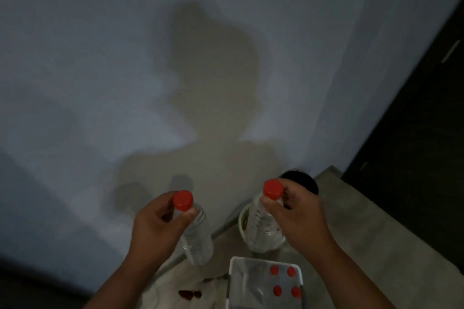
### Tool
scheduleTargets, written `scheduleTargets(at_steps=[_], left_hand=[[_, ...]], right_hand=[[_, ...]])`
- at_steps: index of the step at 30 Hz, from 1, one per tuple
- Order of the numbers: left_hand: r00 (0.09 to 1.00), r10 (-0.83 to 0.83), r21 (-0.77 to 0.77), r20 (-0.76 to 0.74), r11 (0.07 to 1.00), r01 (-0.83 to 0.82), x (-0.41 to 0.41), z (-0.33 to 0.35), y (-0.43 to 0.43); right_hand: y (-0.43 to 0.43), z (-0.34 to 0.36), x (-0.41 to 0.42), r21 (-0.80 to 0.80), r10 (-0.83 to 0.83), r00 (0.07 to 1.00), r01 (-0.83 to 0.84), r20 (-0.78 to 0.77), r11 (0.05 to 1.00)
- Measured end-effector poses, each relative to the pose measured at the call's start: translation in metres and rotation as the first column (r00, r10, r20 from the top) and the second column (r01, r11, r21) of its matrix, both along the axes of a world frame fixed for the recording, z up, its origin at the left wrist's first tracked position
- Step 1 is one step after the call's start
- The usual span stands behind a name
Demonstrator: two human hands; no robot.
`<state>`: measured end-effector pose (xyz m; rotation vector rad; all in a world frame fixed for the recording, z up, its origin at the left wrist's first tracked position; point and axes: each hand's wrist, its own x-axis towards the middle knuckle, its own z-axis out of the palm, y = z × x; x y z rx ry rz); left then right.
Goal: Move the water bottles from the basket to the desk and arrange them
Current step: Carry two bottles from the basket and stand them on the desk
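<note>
Item one: a clear plastic water bottle with a red screw cap (pixel 195 231), gripped just under the cap by your left hand (pixel 157 223), fingers curled round the neck; it hangs in the air up and to the left of the white rectangular plastic basket (pixel 234 283).

Item two: a second clear red-capped water bottle (pixel 261 226), pinched at the neck by your right hand (pixel 298 213), held directly above the basket's far edge.

Item three: four more red caps (pixel 285 281), upright in the basket's right half.

Beyond the basket: a round white bowl (pixel 242 218) behind the second bottle, then a black round object (pixel 305 180) behind your right hand, by the grey wall (pixel 100 57).
</note>
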<state>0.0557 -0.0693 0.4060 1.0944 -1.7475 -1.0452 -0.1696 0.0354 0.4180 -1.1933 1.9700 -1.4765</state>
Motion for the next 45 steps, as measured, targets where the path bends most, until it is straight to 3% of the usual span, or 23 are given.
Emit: scheduleTargets(at_steps=[10, 18, 31, 36, 45], left_hand=[[0.949, 0.308, -0.009, -0.065, 0.951, -0.309, 0.062, 0.020, 0.081], [0.820, 0.567, 0.006, -0.075, 0.823, -0.568, 0.157, 0.033, 0.159], [0.508, 0.859, -0.117, -0.064, 0.499, -0.859, 0.364, 0.031, 0.331], [0.382, 0.922, -0.127, -0.061, 0.372, -0.919, 0.435, 0.026, 0.400], [0.131, 0.988, -0.131, -0.082, 0.120, -0.984, 0.521, 0.025, 0.492]], right_hand=[[-0.003, 0.009, 0.038, -0.017, 0.350, 0.937, -0.351, -0.016, 0.936], [0.005, 0.026, 0.157, -0.011, 0.671, 0.741, -0.671, 0.006, 0.741], [0.085, 0.029, 0.403, 0.056, 0.903, 0.430, -0.901, -0.001, 0.429], [0.131, 0.032, 0.491, 0.045, 0.948, 0.317, -0.948, 0.018, 0.316], [0.194, 0.035, 0.620, 0.001, 0.998, 0.035, -0.999, 0.054, 0.035]])
